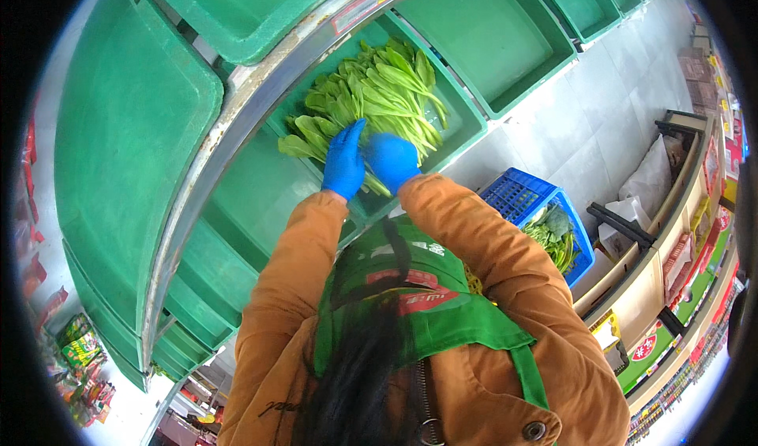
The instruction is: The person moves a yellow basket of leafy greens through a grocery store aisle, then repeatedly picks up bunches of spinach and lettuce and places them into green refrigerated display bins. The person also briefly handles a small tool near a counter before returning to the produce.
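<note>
A heap of leafy greens (379, 90) with pale stalks lies in a green plastic bin (468, 127) on the lower tier of a display stand. My left hand (344, 160), in a blue glove, rests against the near side of the heap with its fingers extended and close together. My right hand (392, 157), also blue-gloved and blurred, is beside it over the stalk ends. A few stalks show below and between the hands. Whether either hand grips any greens cannot be made out, as the right fingers are hidden.
Another green bin (491, 37) adjoins on the right. The stand's metal rail (219, 132) curves above the lower bins, below upper green trays (130, 150). On the tiled floor (592, 108), a blue crate (515, 197) holds vegetables near my right arm. Shelving (639, 268) with packaged goods stands beyond.
</note>
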Demonstrator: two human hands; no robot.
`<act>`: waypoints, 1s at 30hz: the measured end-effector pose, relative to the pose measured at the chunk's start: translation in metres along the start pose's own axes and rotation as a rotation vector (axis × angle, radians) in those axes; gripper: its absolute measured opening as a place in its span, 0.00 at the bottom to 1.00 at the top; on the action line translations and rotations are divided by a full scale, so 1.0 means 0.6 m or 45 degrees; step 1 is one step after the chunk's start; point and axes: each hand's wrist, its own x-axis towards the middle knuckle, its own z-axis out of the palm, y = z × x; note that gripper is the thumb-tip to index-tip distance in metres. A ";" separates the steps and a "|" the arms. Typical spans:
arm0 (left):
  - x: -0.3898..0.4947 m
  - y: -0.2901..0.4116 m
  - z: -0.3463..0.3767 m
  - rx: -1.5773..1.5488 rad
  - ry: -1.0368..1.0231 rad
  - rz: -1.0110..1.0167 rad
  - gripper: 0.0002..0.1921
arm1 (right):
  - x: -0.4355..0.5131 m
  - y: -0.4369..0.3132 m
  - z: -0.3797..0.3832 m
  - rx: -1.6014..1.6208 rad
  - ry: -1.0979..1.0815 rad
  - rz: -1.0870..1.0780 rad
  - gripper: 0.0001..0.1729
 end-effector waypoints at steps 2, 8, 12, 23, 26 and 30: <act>0.007 -0.010 -0.002 -0.003 -0.027 -0.018 0.28 | -0.009 0.013 -0.001 0.132 0.092 0.070 0.14; -0.012 -0.011 -0.002 -0.098 -0.046 -0.025 0.30 | -0.048 0.055 -0.019 0.938 0.142 0.453 0.10; -0.023 -0.008 -0.005 -0.122 0.076 0.056 0.29 | -0.062 0.042 -0.019 0.739 0.153 0.266 0.12; -0.016 -0.005 -0.001 -0.240 -0.061 0.034 0.33 | -0.007 -0.026 0.005 0.311 0.200 0.361 0.12; -0.020 -0.007 -0.003 -0.187 -0.133 0.063 0.36 | -0.020 -0.017 0.015 0.514 0.319 0.505 0.12; -0.034 -0.015 0.002 0.372 -0.365 0.236 0.37 | -0.058 -0.007 0.032 0.564 0.464 0.702 0.11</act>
